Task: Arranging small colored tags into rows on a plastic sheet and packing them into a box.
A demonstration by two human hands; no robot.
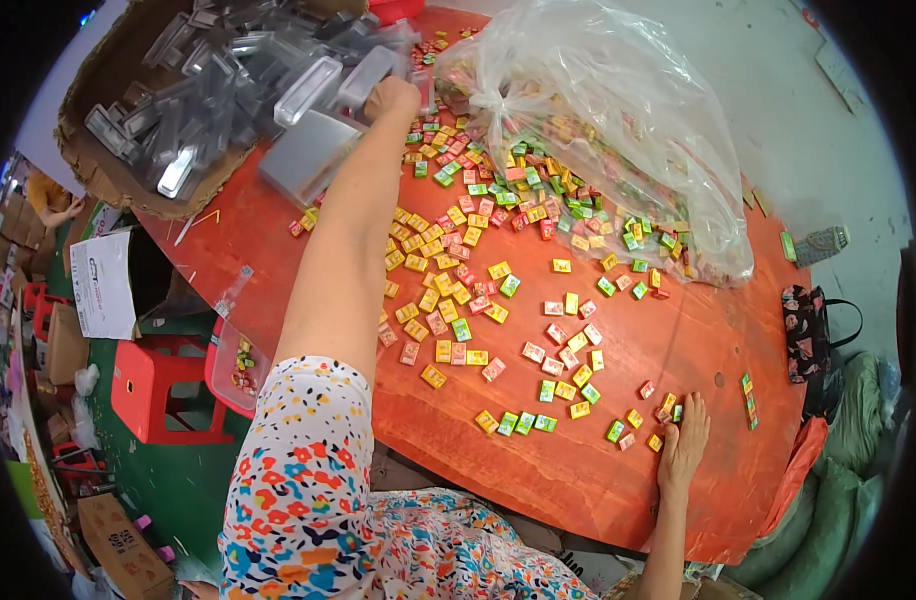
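My left hand [392, 99] reaches far across the table, its fingers curled at a clear plastic case [366, 78] beside the pile; its fingertips are mostly hidden. Close by, a larger clear box [311, 155] lies blurred on the table below the heap. My right hand [686, 440] rests on the red-brown table [668, 330] near its right front, fingers stretched out. A few tiny yellow, pink and green boxes [634, 418] lie beside its thumb and fingertips. Many more tiny boxes [418, 240] are scattered under and right of my left forearm.
A cardboard carton [83, 165] full of clear cases stands at the far left. A big tied plastic bag [618, 110] of tiny boxes sits at the back. A red stool [163, 390] and a tub [233, 370] are left of the table. A dark bag [806, 330] is at the right edge.
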